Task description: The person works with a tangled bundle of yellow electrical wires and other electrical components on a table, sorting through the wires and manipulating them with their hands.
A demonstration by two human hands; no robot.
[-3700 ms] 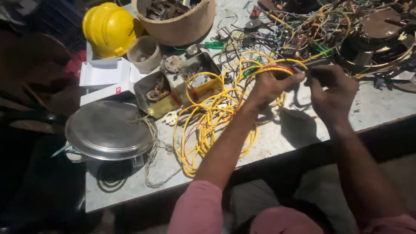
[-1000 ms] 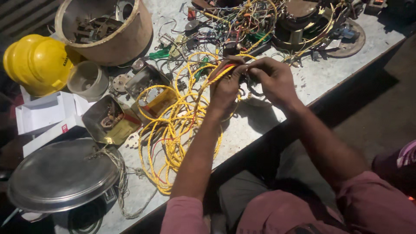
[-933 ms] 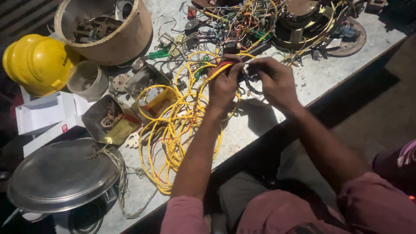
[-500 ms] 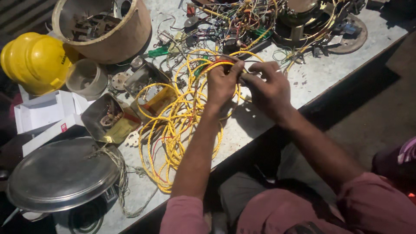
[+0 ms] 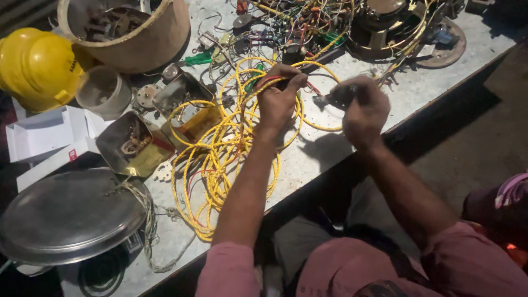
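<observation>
The left hand [image 5: 278, 99] is closed on a loop of the tangled yellow wire [image 5: 220, 154] lying on the grey tabletop [image 5: 313, 154]. Just beside it, the right hand [image 5: 360, 110] pinches a small dark tool [image 5: 324, 100].

Short pink sleeves cover both upper arms, forearms bare, above grey trousers.

Head camera, looking steeply down over the table [image 5: 330, 159] edge; close, hands and forearms fill centre.
</observation>
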